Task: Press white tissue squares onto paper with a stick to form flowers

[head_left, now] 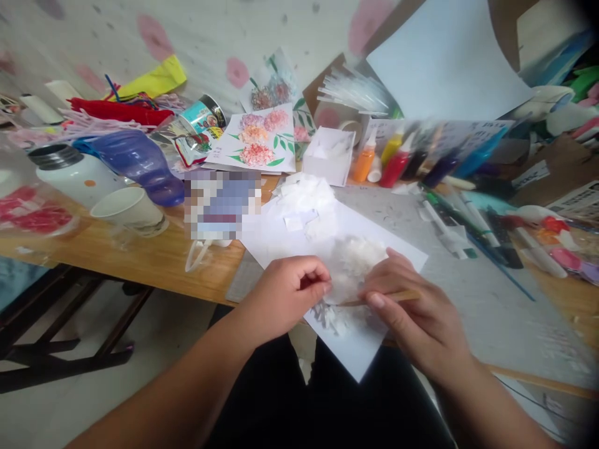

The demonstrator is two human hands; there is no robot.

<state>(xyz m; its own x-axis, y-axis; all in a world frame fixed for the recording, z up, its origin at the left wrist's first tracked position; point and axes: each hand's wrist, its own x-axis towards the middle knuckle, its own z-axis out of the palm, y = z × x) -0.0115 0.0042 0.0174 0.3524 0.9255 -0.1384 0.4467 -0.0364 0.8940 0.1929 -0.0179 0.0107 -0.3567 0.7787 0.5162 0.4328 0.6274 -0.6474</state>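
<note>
My right hand [416, 305] grips a thin, flat wooden stick [406, 295] between thumb and fingers, its tip pointing left. Facing it, my left hand [292, 287] is closed in a pinch near the stick's tip, beside a thin white piece [340, 290] that looks like paper or tissue; whether the fingertips hold it is blurred. Beneath both hands lies a white sheet of paper [358, 358]. Fluffy white shreds form one clump [360, 254] just beyond my hands and another [339, 319] below them. Farther back on the sheet is a pile of white paper pieces [304, 194].
A grey mat [472, 299] covers the wooden table [196, 265]. A paper cup [128, 209], a white bottle [70, 174] and a purple bottle [140, 162] stand left. Behind are flower pictures [262, 140], a white box [327, 156] and paint bottles [364, 161]. Pens [477, 218] lie right.
</note>
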